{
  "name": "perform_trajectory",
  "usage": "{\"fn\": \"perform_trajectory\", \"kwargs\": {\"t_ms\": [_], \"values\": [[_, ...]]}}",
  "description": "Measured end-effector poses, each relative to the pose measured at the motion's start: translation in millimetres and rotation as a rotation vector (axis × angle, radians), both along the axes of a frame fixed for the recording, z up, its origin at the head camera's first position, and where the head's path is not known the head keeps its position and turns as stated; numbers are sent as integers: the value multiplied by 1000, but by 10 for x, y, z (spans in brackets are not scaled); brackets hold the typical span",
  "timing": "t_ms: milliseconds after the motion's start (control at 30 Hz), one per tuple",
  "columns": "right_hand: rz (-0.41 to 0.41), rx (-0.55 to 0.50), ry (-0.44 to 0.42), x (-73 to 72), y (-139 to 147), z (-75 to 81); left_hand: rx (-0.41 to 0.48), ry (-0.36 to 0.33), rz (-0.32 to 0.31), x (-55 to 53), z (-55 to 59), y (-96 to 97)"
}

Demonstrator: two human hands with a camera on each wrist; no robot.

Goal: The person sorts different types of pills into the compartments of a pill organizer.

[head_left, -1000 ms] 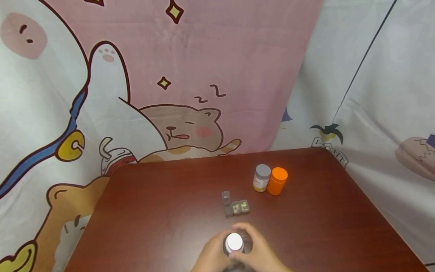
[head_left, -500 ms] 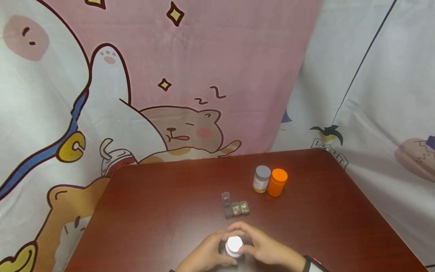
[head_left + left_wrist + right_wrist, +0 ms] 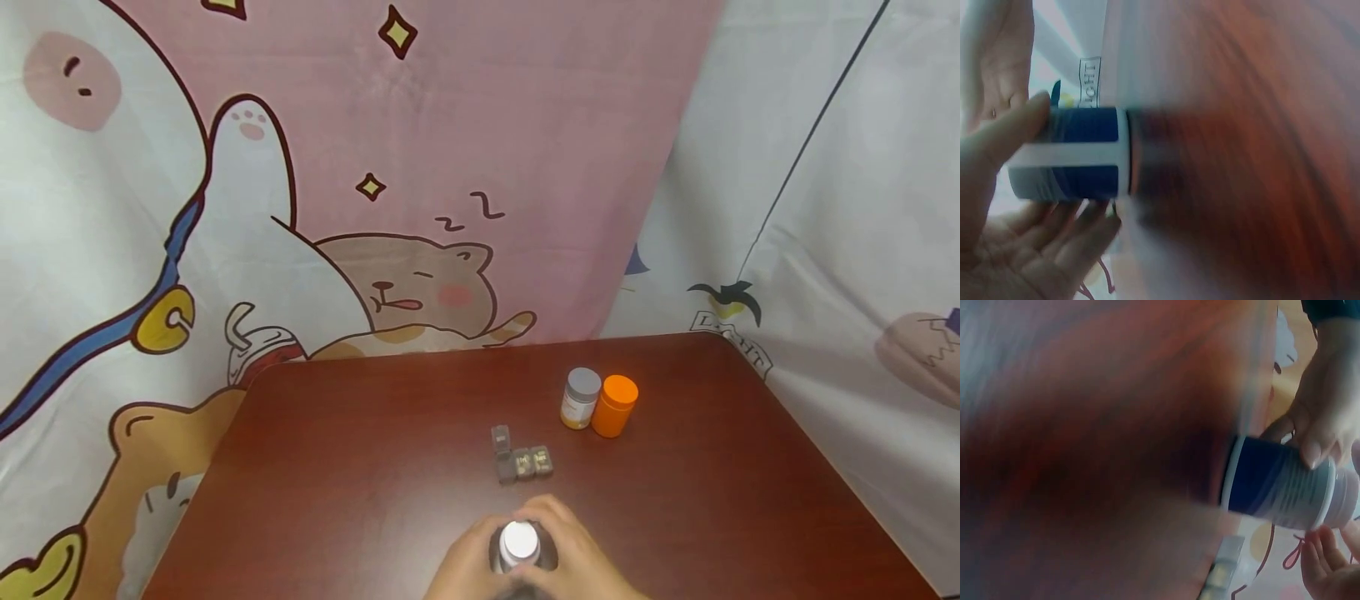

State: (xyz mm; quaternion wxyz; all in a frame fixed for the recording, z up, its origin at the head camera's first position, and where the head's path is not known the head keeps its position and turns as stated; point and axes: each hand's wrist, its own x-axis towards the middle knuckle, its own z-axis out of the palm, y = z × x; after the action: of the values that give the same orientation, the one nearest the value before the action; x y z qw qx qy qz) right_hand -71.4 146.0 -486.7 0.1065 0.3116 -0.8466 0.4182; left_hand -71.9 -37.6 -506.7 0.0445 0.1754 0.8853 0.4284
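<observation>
A blue-and-white pill bottle (image 3: 1088, 153) with a white cap (image 3: 520, 540) stands upright at the near side of the table, between both hands. My left hand (image 3: 467, 562) grips its body, the thumb on one side and curled fingers on the other in the left wrist view. My right hand (image 3: 573, 558) has thumb and fingers round the cap; in the right wrist view its fingertips (image 3: 1319, 537) touch near the cap's lower edge. Just beyond the hands lies a small translucent pill organizer (image 3: 522, 463) with one lid raised at its left end.
A grey-capped bottle (image 3: 581, 398) with a pale label and an orange bottle (image 3: 615, 406) stand side by side at the back right of the reddish-brown table (image 3: 360, 442). A printed cartoon cloth (image 3: 570, 167) hangs behind the table.
The right hand's fingers shift round the cap: they reach farther left half a second ago, then come back right. The bottle stays in nearly the same place; the head view moves slightly.
</observation>
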Motion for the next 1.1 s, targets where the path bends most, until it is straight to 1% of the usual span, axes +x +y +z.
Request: {"fn": "perform_trajectory", "kwargs": {"t_ms": [67,100,200,300,367,433,600,667,733,800,867,933,1000,1067,1100], "values": [[-8,-15,27,10,-27,-2,-16,5,28,7,15,18],[-15,-15,25,13,-38,-5,-22,-2,39,9,20,25],[-34,3,12,16,-61,-9,-33,-30,48,10,25,24],[-50,27,-48,18,-68,4,-19,-56,36,5,34,14],[-37,36,-72,12,-59,12,-4,-59,8,-5,34,-5],[-6,39,-84,-6,-38,13,27,-65,-33,-19,28,-32],[118,27,-145,-79,43,25,95,-56,-156,-85,-8,-106],[166,26,-181,-113,67,39,99,-37,-194,-115,-13,-132],[214,28,-194,-145,83,54,90,-24,-221,-135,-10,-150],[260,33,-191,-172,92,71,82,-26,-234,-148,-1,-161],[305,57,-159,-191,92,88,76,-37,-239,-156,3,-166],[353,81,-141,-198,94,115,76,-63,-235,-157,4,-166],[403,101,-147,-198,90,146,80,-87,-227,-152,2,-166],[440,115,-210,-186,89,185,90,-100,-222,-147,4,-166],[443,126,-239,-177,91,205,95,-103,-221,-144,4,-165]]}}
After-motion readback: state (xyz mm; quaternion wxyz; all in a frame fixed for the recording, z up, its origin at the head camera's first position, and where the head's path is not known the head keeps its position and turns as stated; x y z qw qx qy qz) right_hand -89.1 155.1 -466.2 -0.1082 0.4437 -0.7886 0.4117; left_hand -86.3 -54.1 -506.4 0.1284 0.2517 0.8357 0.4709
